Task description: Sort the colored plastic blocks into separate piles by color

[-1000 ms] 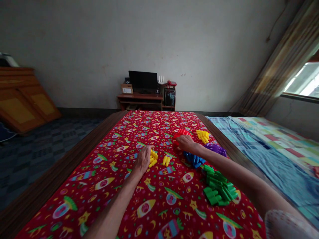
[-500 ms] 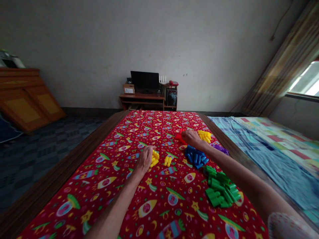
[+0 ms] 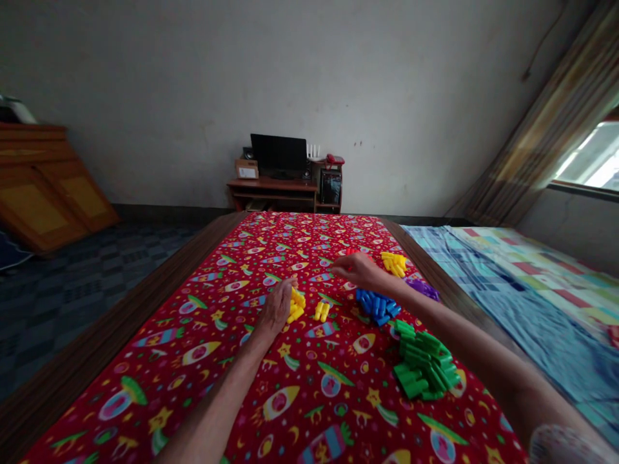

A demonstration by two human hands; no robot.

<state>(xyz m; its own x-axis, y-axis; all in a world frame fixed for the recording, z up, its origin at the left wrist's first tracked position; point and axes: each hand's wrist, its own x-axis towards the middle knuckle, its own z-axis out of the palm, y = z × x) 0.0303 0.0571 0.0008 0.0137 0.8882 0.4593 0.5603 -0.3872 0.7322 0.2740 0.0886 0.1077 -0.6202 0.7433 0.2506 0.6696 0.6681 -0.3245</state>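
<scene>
My left hand (image 3: 276,308) lies on the red rocket-print cloth (image 3: 271,380), its fingers curled against a small cluster of joined yellow blocks (image 3: 296,305). A separate little yellow piece (image 3: 322,312) sits just to the right of it. My right hand (image 3: 356,269) hovers over the cloth with its fingers pointing left, in front of the red block pile (image 3: 351,252), which it mostly hides. Whether it holds a block cannot be made out. Close to my right forearm are a blue pile (image 3: 378,305), a yellow pile (image 3: 394,263), a purple pile (image 3: 423,288) and a green pile (image 3: 424,368).
The cloth covers a long wooden table (image 3: 120,322). A bed with a checked blanket (image 3: 522,283) adjoins the table's right side. At the far wall stands a desk with a monitor (image 3: 278,154). A wooden cabinet (image 3: 43,187) is at the left, a curtain (image 3: 546,122) at the right.
My right hand has lifted off the red pile and moved left toward the middle of the cloth. My left hand has stayed on the yellow cluster.
</scene>
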